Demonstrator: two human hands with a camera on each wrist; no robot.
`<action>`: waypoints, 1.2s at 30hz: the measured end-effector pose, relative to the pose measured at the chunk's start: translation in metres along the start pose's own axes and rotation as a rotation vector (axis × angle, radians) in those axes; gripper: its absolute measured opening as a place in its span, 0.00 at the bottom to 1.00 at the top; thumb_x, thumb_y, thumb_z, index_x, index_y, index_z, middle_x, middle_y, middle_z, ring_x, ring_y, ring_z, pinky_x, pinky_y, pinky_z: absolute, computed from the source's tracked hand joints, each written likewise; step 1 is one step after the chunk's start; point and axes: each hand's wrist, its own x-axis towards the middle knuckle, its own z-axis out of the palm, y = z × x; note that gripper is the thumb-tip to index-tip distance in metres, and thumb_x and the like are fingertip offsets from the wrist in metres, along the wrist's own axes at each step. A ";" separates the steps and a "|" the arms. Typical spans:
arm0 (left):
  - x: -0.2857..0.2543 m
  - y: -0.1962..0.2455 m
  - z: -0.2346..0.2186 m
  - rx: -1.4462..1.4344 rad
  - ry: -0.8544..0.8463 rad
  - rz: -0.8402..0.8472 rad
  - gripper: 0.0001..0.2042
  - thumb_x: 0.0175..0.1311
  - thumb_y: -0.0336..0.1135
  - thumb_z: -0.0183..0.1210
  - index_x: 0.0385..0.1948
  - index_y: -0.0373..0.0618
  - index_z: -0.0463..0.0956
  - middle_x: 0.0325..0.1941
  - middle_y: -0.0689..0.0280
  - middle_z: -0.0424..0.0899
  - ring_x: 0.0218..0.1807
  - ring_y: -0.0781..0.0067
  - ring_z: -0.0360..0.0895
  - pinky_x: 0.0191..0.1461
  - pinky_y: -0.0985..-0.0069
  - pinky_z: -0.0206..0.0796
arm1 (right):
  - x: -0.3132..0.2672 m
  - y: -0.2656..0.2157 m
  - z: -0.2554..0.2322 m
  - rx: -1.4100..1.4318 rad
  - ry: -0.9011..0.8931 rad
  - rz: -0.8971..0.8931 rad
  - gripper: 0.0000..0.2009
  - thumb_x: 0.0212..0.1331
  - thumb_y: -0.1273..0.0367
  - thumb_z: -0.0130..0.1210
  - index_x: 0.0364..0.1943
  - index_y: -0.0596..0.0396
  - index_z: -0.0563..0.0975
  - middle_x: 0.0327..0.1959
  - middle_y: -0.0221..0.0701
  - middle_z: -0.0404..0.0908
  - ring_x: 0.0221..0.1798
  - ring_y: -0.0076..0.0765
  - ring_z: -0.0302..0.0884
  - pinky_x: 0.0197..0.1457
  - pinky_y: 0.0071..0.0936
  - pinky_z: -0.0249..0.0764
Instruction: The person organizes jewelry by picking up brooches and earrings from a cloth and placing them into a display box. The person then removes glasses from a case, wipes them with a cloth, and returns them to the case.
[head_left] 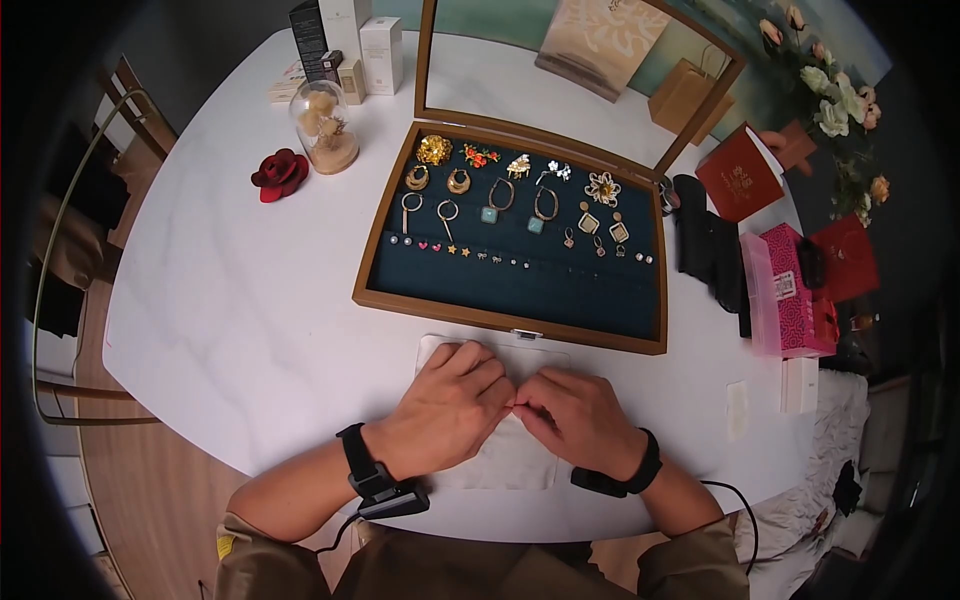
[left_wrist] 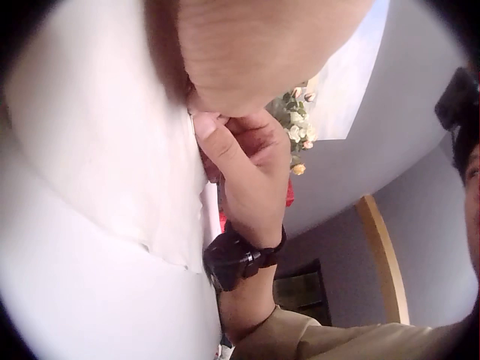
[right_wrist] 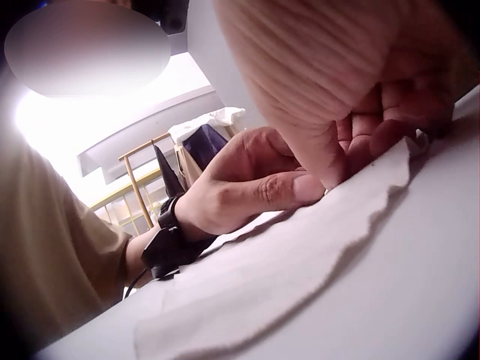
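My left hand (head_left: 450,408) and right hand (head_left: 588,418) meet over a white cloth (head_left: 515,462) in front of the jewelry case. Their thumbs and fingertips pinch a tiny pale piece (right_wrist: 326,192) between them; fingers hide most of it, so I cannot tell its kind. Just beyond the hands stands the wooden jewelry case (head_left: 510,318), its glass lid (head_left: 582,128) raised. Rows of earrings sit on its dark green lining: hoops, turquoise drops (head_left: 490,215), square drops (head_left: 589,224) and small studs (head_left: 452,250). Flower-shaped pieces (head_left: 603,188) line the back row.
At the back left are a red fabric rose (head_left: 280,175), a glass dome (head_left: 325,130) and several boxes (head_left: 382,56). Black cases (head_left: 708,235), a red box (head_left: 740,172) and a pink patterned box (head_left: 790,290) crowd the right side. Flowers (head_left: 835,105) stand behind.
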 end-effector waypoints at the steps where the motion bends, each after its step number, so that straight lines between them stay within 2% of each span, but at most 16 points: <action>1: 0.000 0.000 0.000 -0.001 0.003 -0.002 0.06 0.61 0.32 0.66 0.36 0.43 0.81 0.40 0.64 0.78 0.52 0.60 0.71 0.57 0.65 0.61 | 0.000 0.000 0.000 0.000 0.000 0.001 0.06 0.60 0.72 0.64 0.34 0.52 0.77 0.29 0.32 0.78 0.29 0.45 0.79 0.31 0.39 0.75; 5: 0.000 0.000 0.000 -0.004 0.007 -0.005 0.06 0.62 0.32 0.65 0.36 0.43 0.81 0.40 0.64 0.78 0.51 0.60 0.71 0.57 0.65 0.61 | 0.000 0.000 -0.001 0.026 -0.008 0.015 0.06 0.60 0.72 0.64 0.34 0.52 0.77 0.30 0.32 0.79 0.30 0.45 0.80 0.32 0.38 0.75; 8: -0.001 -0.001 0.000 -0.025 0.017 -0.030 0.07 0.58 0.31 0.68 0.35 0.44 0.80 0.42 0.64 0.79 0.53 0.58 0.73 0.58 0.63 0.65 | -0.001 0.000 -0.002 0.078 -0.006 0.038 0.05 0.60 0.74 0.63 0.35 0.52 0.77 0.30 0.32 0.79 0.30 0.44 0.80 0.32 0.37 0.75; 10: -0.002 -0.004 0.000 -0.123 0.050 -0.055 0.05 0.62 0.29 0.65 0.37 0.44 0.79 0.40 0.64 0.80 0.51 0.59 0.74 0.57 0.64 0.64 | -0.001 0.002 -0.003 0.103 -0.005 0.053 0.06 0.60 0.75 0.63 0.36 0.52 0.77 0.30 0.32 0.79 0.30 0.43 0.81 0.32 0.36 0.75; 12: -0.002 -0.006 -0.005 -0.197 0.065 -0.079 0.05 0.62 0.27 0.65 0.37 0.44 0.79 0.40 0.63 0.81 0.50 0.58 0.75 0.56 0.62 0.66 | -0.002 0.005 -0.004 0.125 0.037 0.051 0.05 0.61 0.77 0.64 0.37 0.55 0.79 0.29 0.30 0.79 0.28 0.28 0.81 0.28 0.25 0.74; 14: -0.002 -0.010 -0.008 -0.271 0.079 -0.104 0.06 0.61 0.25 0.65 0.37 0.43 0.78 0.39 0.63 0.81 0.48 0.57 0.76 0.54 0.61 0.68 | -0.002 0.005 -0.004 0.135 0.047 0.057 0.05 0.61 0.77 0.63 0.38 0.55 0.79 0.30 0.30 0.79 0.28 0.28 0.81 0.28 0.25 0.75; 16: -0.002 -0.012 -0.009 -0.405 0.156 -0.135 0.07 0.60 0.21 0.64 0.36 0.42 0.77 0.37 0.62 0.81 0.41 0.58 0.78 0.42 0.64 0.73 | -0.003 0.004 -0.005 0.145 0.056 0.063 0.06 0.61 0.77 0.63 0.39 0.55 0.79 0.30 0.31 0.79 0.28 0.29 0.81 0.28 0.25 0.75; 17: -0.003 -0.011 -0.009 -0.406 0.156 -0.136 0.07 0.60 0.21 0.64 0.36 0.42 0.77 0.37 0.62 0.81 0.41 0.58 0.78 0.42 0.64 0.73 | -0.002 0.002 -0.006 0.154 0.058 0.070 0.06 0.61 0.77 0.63 0.40 0.55 0.80 0.30 0.31 0.79 0.28 0.30 0.81 0.29 0.26 0.75; 19: -0.004 -0.010 -0.009 -0.555 0.172 -0.212 0.08 0.59 0.18 0.62 0.36 0.41 0.77 0.35 0.63 0.81 0.36 0.62 0.79 0.31 0.70 0.72 | -0.002 0.002 -0.006 0.164 0.060 0.077 0.07 0.60 0.77 0.63 0.40 0.55 0.80 0.31 0.31 0.79 0.28 0.31 0.81 0.29 0.26 0.75; 22: -0.004 -0.011 -0.008 -0.570 0.179 -0.194 0.07 0.60 0.18 0.60 0.37 0.41 0.76 0.35 0.63 0.81 0.34 0.67 0.78 0.26 0.74 0.70 | -0.002 0.003 -0.005 0.105 0.022 0.000 0.07 0.60 0.76 0.64 0.42 0.53 0.81 0.33 0.31 0.79 0.30 0.35 0.81 0.32 0.29 0.77; 24: -0.003 -0.007 -0.011 -0.571 0.185 -0.221 0.07 0.61 0.18 0.60 0.38 0.41 0.77 0.36 0.63 0.81 0.33 0.66 0.78 0.27 0.74 0.70 | -0.002 0.004 -0.002 0.002 -0.016 -0.110 0.07 0.60 0.75 0.62 0.42 0.52 0.80 0.37 0.31 0.79 0.36 0.41 0.82 0.35 0.36 0.78; 28: -0.002 -0.005 -0.007 -0.685 0.206 -0.333 0.08 0.63 0.17 0.58 0.40 0.40 0.77 0.36 0.61 0.81 0.33 0.65 0.78 0.30 0.74 0.70 | -0.003 0.005 -0.001 -0.031 -0.031 -0.114 0.08 0.59 0.76 0.61 0.42 0.51 0.81 0.38 0.30 0.79 0.35 0.42 0.82 0.36 0.37 0.79; 31: -0.001 -0.007 -0.009 -0.638 0.186 -0.244 0.08 0.65 0.17 0.56 0.41 0.39 0.77 0.36 0.59 0.81 0.33 0.63 0.79 0.33 0.72 0.71 | -0.003 0.006 0.000 -0.027 -0.039 -0.119 0.08 0.60 0.76 0.60 0.42 0.51 0.81 0.38 0.30 0.79 0.35 0.42 0.82 0.36 0.37 0.79; 34: -0.001 -0.009 -0.011 -0.602 0.149 -0.208 0.07 0.67 0.17 0.56 0.41 0.38 0.78 0.37 0.57 0.81 0.33 0.60 0.81 0.35 0.70 0.71 | -0.004 0.009 0.002 -0.034 -0.033 -0.124 0.05 0.62 0.73 0.64 0.40 0.51 0.82 0.37 0.29 0.79 0.33 0.40 0.81 0.34 0.35 0.77; 36: -0.002 -0.007 -0.011 -0.636 0.146 -0.237 0.07 0.67 0.17 0.56 0.42 0.38 0.78 0.38 0.57 0.82 0.33 0.60 0.82 0.36 0.71 0.72 | -0.003 0.010 0.002 -0.044 -0.047 -0.109 0.04 0.62 0.73 0.64 0.38 0.51 0.80 0.36 0.29 0.78 0.32 0.40 0.80 0.33 0.35 0.76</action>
